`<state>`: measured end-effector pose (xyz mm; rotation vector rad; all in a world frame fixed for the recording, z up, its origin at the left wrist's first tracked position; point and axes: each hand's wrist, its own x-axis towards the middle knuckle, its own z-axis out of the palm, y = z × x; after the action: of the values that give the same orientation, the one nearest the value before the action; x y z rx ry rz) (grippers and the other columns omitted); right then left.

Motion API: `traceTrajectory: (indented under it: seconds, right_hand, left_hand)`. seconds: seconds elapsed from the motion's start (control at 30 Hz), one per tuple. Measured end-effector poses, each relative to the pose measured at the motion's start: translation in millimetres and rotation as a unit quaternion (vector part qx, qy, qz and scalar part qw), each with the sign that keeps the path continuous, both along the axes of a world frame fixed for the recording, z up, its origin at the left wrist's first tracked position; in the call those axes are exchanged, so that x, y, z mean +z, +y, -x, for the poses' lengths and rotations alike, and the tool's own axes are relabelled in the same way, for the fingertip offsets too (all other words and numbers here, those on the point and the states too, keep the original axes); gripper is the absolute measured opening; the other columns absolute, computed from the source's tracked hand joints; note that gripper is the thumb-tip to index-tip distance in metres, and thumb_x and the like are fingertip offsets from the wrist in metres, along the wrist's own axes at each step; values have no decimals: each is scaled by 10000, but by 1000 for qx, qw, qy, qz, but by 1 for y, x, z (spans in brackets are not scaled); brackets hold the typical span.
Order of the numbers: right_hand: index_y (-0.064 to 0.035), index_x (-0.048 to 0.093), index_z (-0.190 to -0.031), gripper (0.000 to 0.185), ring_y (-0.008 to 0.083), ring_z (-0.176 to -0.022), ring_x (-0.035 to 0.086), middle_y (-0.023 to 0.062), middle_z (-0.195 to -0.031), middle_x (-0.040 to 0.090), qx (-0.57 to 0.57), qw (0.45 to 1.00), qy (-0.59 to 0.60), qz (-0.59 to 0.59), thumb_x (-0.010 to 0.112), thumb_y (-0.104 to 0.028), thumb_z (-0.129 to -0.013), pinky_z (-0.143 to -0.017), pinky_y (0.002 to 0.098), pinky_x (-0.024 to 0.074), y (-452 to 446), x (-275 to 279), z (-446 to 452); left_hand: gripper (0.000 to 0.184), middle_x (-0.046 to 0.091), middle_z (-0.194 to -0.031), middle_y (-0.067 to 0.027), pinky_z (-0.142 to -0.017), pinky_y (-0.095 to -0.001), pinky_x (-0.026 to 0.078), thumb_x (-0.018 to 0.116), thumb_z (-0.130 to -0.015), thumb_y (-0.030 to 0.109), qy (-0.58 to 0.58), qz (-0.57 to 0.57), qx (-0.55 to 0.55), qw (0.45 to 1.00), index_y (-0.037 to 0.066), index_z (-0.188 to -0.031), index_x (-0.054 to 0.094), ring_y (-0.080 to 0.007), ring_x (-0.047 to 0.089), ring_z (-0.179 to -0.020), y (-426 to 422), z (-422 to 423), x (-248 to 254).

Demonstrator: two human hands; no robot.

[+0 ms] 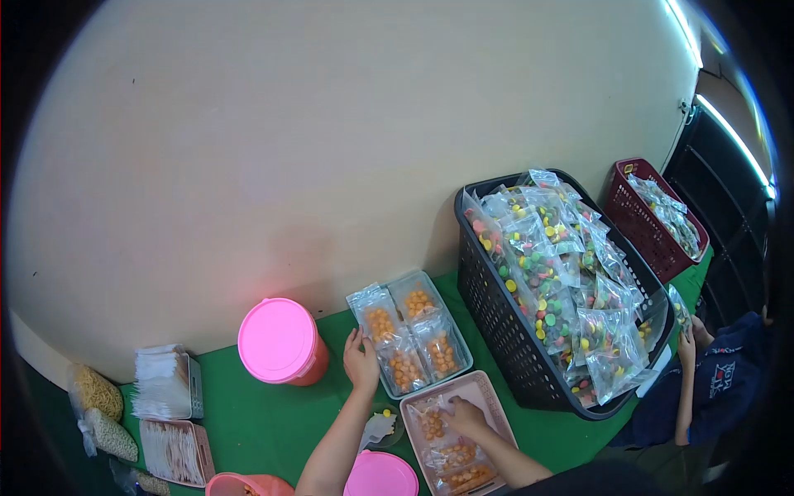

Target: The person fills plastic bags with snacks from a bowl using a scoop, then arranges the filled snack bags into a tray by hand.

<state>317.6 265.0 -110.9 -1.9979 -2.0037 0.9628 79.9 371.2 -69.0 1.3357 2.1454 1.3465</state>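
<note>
My left hand (361, 364) rests against the left side of a grey tray (457, 347), its fingers extended beside the clear bags. Several clear bags of round orange snack balls (405, 368) lie in that tray, the upper left one overhanging its rim. Over a pale pink tray (500, 405), my right hand (468, 416) has its fingers closed at the top of a clear bag of orange snack balls (432, 426). More such bags lie below it in the pink tray. A small bowl (389, 431) with a white scoop-like item sits between my forearms.
A large black basket (529, 355) heaped with bags of colourful round pieces stands right; a maroon basket (641, 231) is behind. Pink-lidded tub (279, 341), second pink lid (380, 475), orange container (248, 486) and packet bins (194, 388) are left. Another person (719, 380) holds a bag at right.
</note>
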Motion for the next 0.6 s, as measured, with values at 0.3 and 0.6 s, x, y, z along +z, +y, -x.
traceTrajectory:
  seconds: [0.3,0.6]
  right_hand:
    - [21,520,-892,153,293,-810,552,162,-867,511,-26,950,261,-168,623,-24,-788,-739,346,459,-38,9,2]
    - [-40,356,-1227,568,176,-998,499,105,-1035,488,-61,870,463,-159,704,-49,-779,-868,307,432,-37,106,12]
  left_hand:
    - [301,606,-1156,-164,-842,-326,467,449,-947,163,-216,-54,-155,963,-2,-1147,602,-241,589,-1045,-100,-19,31]
    - [353,632,-1029,-144,-843,-304,470,673,-821,131,-264,57,-336,902,-5,-1126,558,-207,625,-944,-188,-55,7]
